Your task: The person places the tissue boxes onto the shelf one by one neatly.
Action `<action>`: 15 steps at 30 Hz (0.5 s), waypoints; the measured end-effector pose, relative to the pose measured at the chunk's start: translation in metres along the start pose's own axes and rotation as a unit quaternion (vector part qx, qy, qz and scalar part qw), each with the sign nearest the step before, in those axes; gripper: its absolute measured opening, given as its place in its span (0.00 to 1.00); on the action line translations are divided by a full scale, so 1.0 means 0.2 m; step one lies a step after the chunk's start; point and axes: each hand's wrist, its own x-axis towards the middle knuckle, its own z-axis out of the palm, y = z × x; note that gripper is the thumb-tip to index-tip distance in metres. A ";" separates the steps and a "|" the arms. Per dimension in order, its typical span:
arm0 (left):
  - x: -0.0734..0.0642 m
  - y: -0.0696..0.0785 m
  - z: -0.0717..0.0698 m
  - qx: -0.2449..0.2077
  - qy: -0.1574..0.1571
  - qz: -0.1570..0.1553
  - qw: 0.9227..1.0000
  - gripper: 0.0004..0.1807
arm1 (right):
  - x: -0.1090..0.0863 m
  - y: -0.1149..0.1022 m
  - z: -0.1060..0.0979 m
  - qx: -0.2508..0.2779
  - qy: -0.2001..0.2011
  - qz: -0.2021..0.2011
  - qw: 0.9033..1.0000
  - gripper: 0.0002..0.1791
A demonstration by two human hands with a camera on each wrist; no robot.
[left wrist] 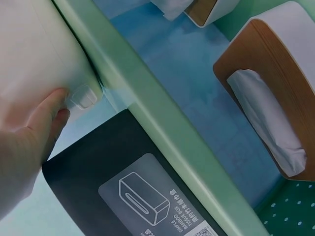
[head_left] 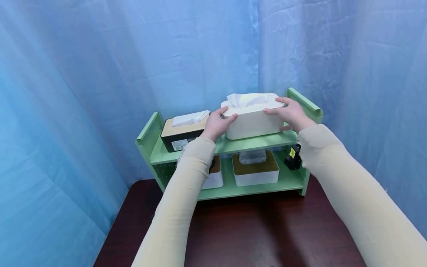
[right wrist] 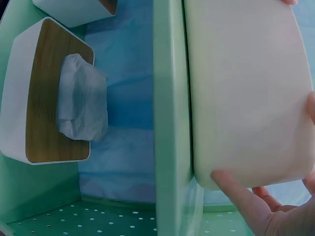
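A white tissue box (head_left: 252, 124) with a tissue poking out of its top is at the right part of the green rack's upper shelf (head_left: 233, 147). My left hand (head_left: 216, 125) grips its left end, thumb at the front. Around the right end my right hand (head_left: 294, 114) holds it, thumb on the upper front edge and a finger low down by the corner. In the right wrist view the box's lower edge lies along the shelf edge (right wrist: 170, 118); whether it bears on the shelf I cannot tell. A black tissue box (left wrist: 113, 172) with a wooden lid stands close to my left hand.
On the lower shelf stand two white tissue boxes, one with its wooden lid (head_left: 255, 167) in plain view, the other (head_left: 215, 180) partly behind my left sleeve. A small black device (head_left: 293, 159) with a yellow label is at the right. Blue curtains (head_left: 200, 48) hang behind the dark table (head_left: 233, 230).
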 end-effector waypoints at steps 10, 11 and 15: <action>-0.01 -0.03 -0.01 -0.028 -0.005 -0.004 1.000 0.33 | -0.02 0.10 -0.02 -0.021 -0.001 -0.076 0.997 0.48; -0.02 -0.03 -0.01 -0.042 -0.005 -0.006 0.999 0.33 | -0.03 0.12 -0.03 -0.029 0.001 -0.084 0.996 0.48; -0.07 -0.05 -0.01 -0.084 -0.001 -0.009 0.996 0.33 | -0.05 0.16 -0.04 -0.070 0.010 -0.111 0.991 0.47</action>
